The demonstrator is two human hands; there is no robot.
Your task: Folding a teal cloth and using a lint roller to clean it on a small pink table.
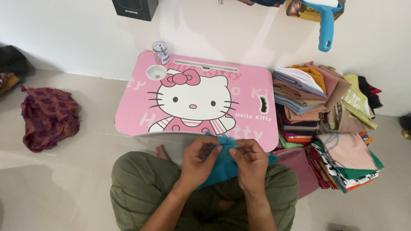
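Note:
A teal cloth (222, 167) hangs bunched over my lap, just in front of the near edge of a pink lap table (252, 85) with a white cartoon cat printed on it. My left hand (198, 159) pinches the cloth's upper edge on the left. My right hand (250, 162) grips the same edge on the right, fingers curled. Both hands are close together, almost touching. My crossed legs in olive trousers (141, 184) lie under the cloth, one bare foot (162, 152) showing.
Piles of folded clothes (325, 124) in many colours fill the floor at the right. A crumpled maroon patterned cloth (49, 117) lies at the left. A small clear jar (161, 52) stands at the table's far left corner. A blue handle (326, 25) hangs on the white wall.

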